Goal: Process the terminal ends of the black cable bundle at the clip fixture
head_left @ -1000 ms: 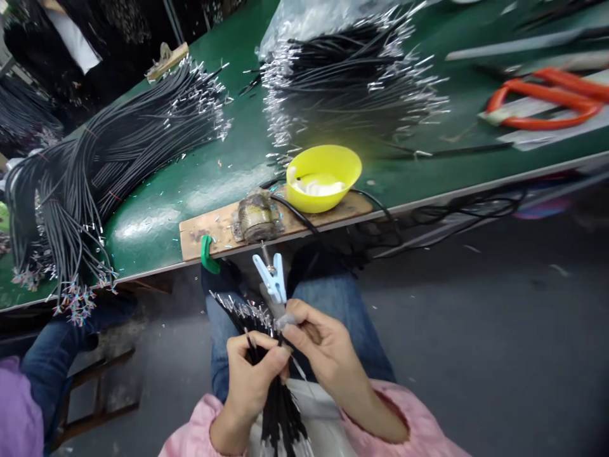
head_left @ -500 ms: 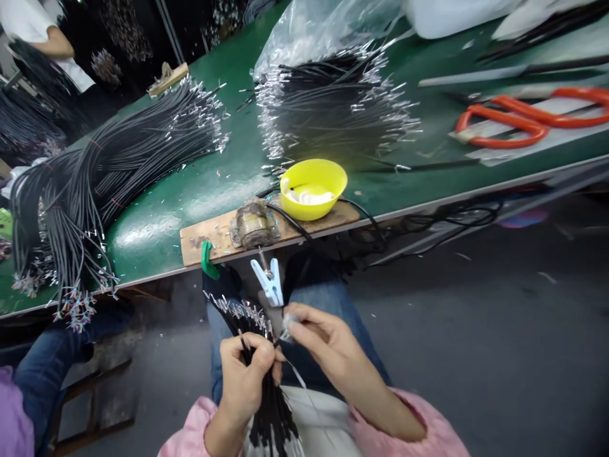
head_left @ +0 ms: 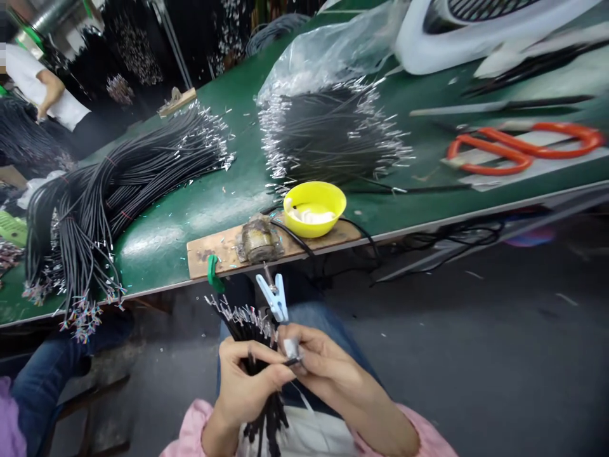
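Note:
My left hand (head_left: 254, 381) is closed around a bundle of black cables (head_left: 247, 327) with stripped, silvery ends. Its thumb and forefinger pinch one black cable (head_left: 291, 362) pointing right. At that cable's tip, my right hand (head_left: 328, 365) is closed on a small whitish piece (head_left: 291, 347), partly hidden by the fingers. A thin white strip (head_left: 304, 401) hangs below the right fingers. Just above the hands, a light blue clothespin (head_left: 275, 298) sits on the shaft of a small motor (head_left: 259, 241).
The motor is on a wooden board (head_left: 204, 257) with a green clamp (head_left: 214, 273), beside a yellow bowl (head_left: 314, 209) of white pieces. Cable piles (head_left: 328, 133) (head_left: 124, 178) and orange-handled scissors (head_left: 514, 152) lie on the green table (head_left: 162, 235). A person (head_left: 50, 86) is at far left.
The view has tilted up slightly, so the table sits lower. My hands have come together, the left fingers bringing the single cable to the whitish piece in my right hand.

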Available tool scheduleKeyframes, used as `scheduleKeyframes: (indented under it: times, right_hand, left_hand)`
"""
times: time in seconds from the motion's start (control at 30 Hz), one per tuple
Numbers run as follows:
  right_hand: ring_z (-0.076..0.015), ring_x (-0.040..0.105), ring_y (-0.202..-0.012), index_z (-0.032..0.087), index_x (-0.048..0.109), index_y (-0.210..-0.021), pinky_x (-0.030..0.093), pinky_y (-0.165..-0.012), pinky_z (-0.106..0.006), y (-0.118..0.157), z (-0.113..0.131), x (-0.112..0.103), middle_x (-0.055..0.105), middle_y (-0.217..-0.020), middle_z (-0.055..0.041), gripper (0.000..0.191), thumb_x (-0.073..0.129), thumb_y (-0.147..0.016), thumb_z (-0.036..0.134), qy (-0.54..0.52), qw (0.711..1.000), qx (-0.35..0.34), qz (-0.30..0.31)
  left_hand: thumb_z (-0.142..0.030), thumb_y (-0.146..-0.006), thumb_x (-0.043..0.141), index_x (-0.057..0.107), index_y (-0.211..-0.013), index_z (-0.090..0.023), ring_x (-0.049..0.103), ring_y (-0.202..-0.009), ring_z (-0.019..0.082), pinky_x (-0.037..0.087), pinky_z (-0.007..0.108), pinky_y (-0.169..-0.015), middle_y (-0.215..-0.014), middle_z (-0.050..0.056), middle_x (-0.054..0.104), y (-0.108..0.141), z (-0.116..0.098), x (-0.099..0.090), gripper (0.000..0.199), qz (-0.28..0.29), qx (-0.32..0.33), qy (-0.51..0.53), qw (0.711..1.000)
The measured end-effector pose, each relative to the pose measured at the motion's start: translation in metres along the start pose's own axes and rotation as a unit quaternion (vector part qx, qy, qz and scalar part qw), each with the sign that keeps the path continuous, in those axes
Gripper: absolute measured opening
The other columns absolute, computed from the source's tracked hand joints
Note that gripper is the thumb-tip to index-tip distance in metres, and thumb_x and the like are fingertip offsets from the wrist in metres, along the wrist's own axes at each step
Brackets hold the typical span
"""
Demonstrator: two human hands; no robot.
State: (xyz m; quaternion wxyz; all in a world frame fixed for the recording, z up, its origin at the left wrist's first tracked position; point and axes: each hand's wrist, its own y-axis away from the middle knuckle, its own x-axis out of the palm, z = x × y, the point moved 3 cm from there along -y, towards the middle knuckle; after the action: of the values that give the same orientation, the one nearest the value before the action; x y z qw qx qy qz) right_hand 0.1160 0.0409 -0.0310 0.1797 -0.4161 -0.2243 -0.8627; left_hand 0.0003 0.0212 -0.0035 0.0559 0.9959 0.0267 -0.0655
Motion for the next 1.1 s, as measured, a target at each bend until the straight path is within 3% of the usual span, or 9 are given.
scheduleKeyframes:
  times: [0.13,0.27,0.43,0.57,0.7,0.87,1.0,1.1]
  right_hand:
    - [-0.0085,0.037,-0.049,0.015,0.063,-0.054,0.029,-0.047,-0.021,-0.01,0.012,-0.006,0.048,-0.052,0.0032,0.033,0.082,-0.05,0.041,0.062,0.997,0.008,-0.034]
    - [-0.009,0.036,-0.048,0.017,0.06,-0.052,0.031,-0.047,-0.022,-0.026,0.034,-0.005,0.044,-0.048,0.0052,0.035,0.078,-0.057,0.046,0.099,0.989,-0.067,-0.082]
    - [-0.0126,0.047,-0.052,0.017,0.065,-0.064,0.039,-0.049,-0.026,-0.045,0.036,0.015,0.058,-0.059,-0.0013,0.049,0.065,-0.062,0.066,0.082,0.994,-0.07,-0.024]
    - [-0.0131,0.047,-0.045,0.018,0.066,-0.066,0.038,-0.041,-0.026,-0.052,0.028,0.016,0.058,-0.054,-0.0005,0.044,0.066,-0.065,0.062,0.065,0.993,-0.089,-0.036]
    - [-0.0147,0.052,-0.049,0.018,0.066,-0.066,0.042,-0.043,-0.026,-0.052,0.027,0.011,0.061,-0.056,-0.0014,0.04,0.071,-0.062,0.057,0.062,0.99,-0.1,-0.079]
    - [-0.0127,0.053,-0.048,0.017,0.067,-0.064,0.043,-0.046,-0.025,-0.051,0.023,0.012,0.063,-0.055,0.0002,0.045,0.075,-0.053,0.06,-0.006,0.994,-0.044,-0.104]
    - [-0.0134,0.053,-0.047,0.018,0.068,-0.063,0.042,-0.046,-0.026,-0.05,0.018,0.005,0.063,-0.055,-0.0002,0.046,0.071,-0.055,0.064,-0.029,0.993,-0.021,-0.109]
    - [-0.0146,0.053,-0.051,0.02,0.067,-0.063,0.044,-0.051,-0.027,-0.044,0.013,-0.007,0.06,-0.053,0.0011,0.04,0.075,-0.055,0.058,-0.014,0.991,-0.031,-0.13]
  left_hand:
    - [-0.034,-0.06,0.078,0.074,-0.057,-0.017,0.066,-0.057,0.02,0.052,0.03,-0.064,-0.057,0.006,0.073,-0.003,-0.003,-0.001,0.018,-0.018,0.03,-0.029,0.999]
    - [-0.032,-0.059,0.079,0.072,-0.056,-0.018,0.066,-0.055,0.017,0.052,0.027,-0.062,-0.058,0.005,0.073,-0.001,-0.007,-0.001,0.016,-0.061,0.065,-0.018,0.996]
    - [-0.03,-0.055,0.081,0.072,-0.052,-0.02,0.065,-0.051,0.017,0.051,0.026,-0.059,-0.053,0.003,0.072,-0.002,-0.016,0.0,0.014,-0.119,0.053,0.024,0.991]
    - [-0.029,-0.055,0.081,0.073,-0.052,-0.022,0.063,-0.049,0.018,0.049,0.028,-0.058,-0.051,0.003,0.071,-0.007,-0.02,-0.001,0.011,-0.159,0.023,-0.02,0.987]
    - [-0.028,-0.055,0.079,0.072,-0.051,-0.022,0.062,-0.051,0.019,0.049,0.028,-0.056,-0.053,0.003,0.071,-0.009,-0.021,0.0,0.01,-0.162,0.027,-0.064,0.984]
    - [-0.03,-0.058,0.077,0.072,-0.052,-0.021,0.064,-0.057,0.022,0.042,0.024,-0.042,-0.053,0.005,0.071,-0.01,-0.021,0.003,0.011,-0.159,0.007,-0.092,0.983]
    - [-0.03,-0.06,0.076,0.072,-0.052,-0.02,0.062,-0.053,0.02,0.045,0.026,-0.049,-0.053,0.005,0.071,-0.009,-0.019,0.002,0.013,-0.147,0.014,-0.101,0.984]
    - [-0.034,-0.059,0.077,0.072,-0.052,-0.02,0.063,-0.057,0.02,0.048,0.028,-0.058,-0.055,0.005,0.071,-0.005,-0.016,0.001,0.017,-0.146,0.015,-0.103,0.984]
